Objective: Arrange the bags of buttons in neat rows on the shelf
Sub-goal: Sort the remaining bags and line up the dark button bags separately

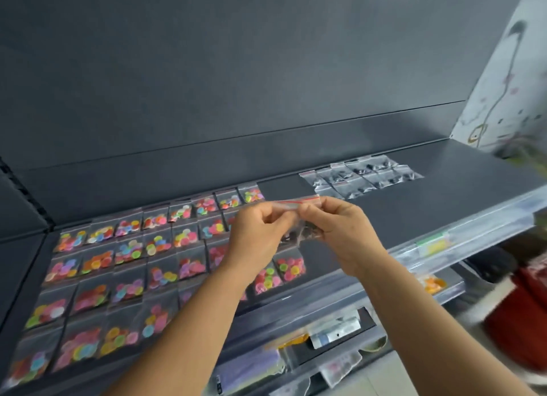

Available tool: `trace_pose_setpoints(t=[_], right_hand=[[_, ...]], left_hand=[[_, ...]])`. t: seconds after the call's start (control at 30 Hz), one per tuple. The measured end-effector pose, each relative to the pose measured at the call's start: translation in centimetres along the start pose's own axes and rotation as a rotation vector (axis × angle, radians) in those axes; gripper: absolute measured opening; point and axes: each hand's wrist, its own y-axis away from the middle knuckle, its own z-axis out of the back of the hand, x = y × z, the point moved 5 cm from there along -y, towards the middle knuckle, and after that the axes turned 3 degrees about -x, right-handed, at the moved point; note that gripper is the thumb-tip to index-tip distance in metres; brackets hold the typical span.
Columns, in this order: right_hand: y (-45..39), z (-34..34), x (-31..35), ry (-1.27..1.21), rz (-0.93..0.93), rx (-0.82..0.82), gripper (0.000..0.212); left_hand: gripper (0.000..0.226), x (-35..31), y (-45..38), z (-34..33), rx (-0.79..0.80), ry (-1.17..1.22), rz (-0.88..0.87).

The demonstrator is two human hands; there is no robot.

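A small bag of dark buttons was pinched at its sealed top between the left hand and right hand above the shelf, its matching dark bags lying farther right.

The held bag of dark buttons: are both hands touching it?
Touching. The head view shows the left hand and right hand each pinching the sealed top strip of the bag, held above the shelf.
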Motion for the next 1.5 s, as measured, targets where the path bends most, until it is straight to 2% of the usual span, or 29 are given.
trace_pose_setpoints(t=[0.17, 0.23, 0.3, 0.5, 0.57, 0.77, 0.97, 1.13, 1.23, 1.3, 1.33, 1.37, 1.43, 1.5], right_hand=[[-1.7, 4.5, -0.2, -0.077, -0.020, -0.143, 0.017], [-2.3, 5.8, -0.2, -0.078, -0.012, -0.206, 0.012], [-3.0, 6.3, -0.3, -0.009, -0.004, -0.208, 0.004], [-5.1, 6.9, -0.7, 0.069, 0.012, -0.180, 0.012], [-5.7, 7.3, -1.2, 0.085, 0.015, -0.177, 0.017], [-8.1, 9.2, -2.4, 0.124, -0.026, -0.165, 0.013], [-11.4, 14.3, -3.7, 0.226, -0.053, -0.192, 0.014], [-13.3, 17.3, -4.7, 0.406, -0.070, -0.069, 0.029], [-14.1, 17.8, -5.6, 0.524, -0.069, 0.002, 0.025], [-14.3, 18.2, -5.6, 0.678, -0.038, 0.043, 0.007], [-14.3, 18.2, -5.4, 0.781, -0.005, 0.056, 0.009], [-14.4, 18.3, -5.4, 0.856, 0.034, 0.070, 0.022], [-14.3, 18.3, -5.1, 0.915, 0.135, 0.104, 0.036], [-14.1, 18.1, -4.9, 0.918, 0.226, 0.158, 0.033]], left_hand=[[0.011, 0.4, -2.2, -3.1, 0.010, 0.011, 0.041], [0.010, 0.5, -3.2, -3.9, 0.027, 0.056, 0.052], [0.011, 0.4, -4.3, -4.7, 0.052, 0.084, 0.052], [0.011, 0.4, -6.6, -6.7, 0.135, 0.070, 0.023], [0.006, 1.0, -7.1, -7.2, 0.119, 0.058, 0.038], [0.008, 1.8, -8.1, -9.3, 0.033, 0.019, 0.090], [0.011, 2.9, -9.1, -12.0, -0.126, -0.047, 0.165], [0.016, 3.4, -8.6, -15.6, -0.136, -0.082, 0.272], [0.014, 3.9, -8.5, -16.8, -0.162, -0.180, 0.293], [0.018, 3.7, -8.4, -17.2, -0.179, -0.342, 0.274], [0.025, 3.5, -8.2, -17.3, -0.186, -0.436, 0.254], [0.034, 3.2, -8.0, -17.3, -0.196, -0.526, 0.224], [0.045, 2.4, -7.4, -17.1, -0.216, -0.676, 0.138], [0.043, 1.8, -6.9, -17.2, -0.180, -0.756, 0.048]])
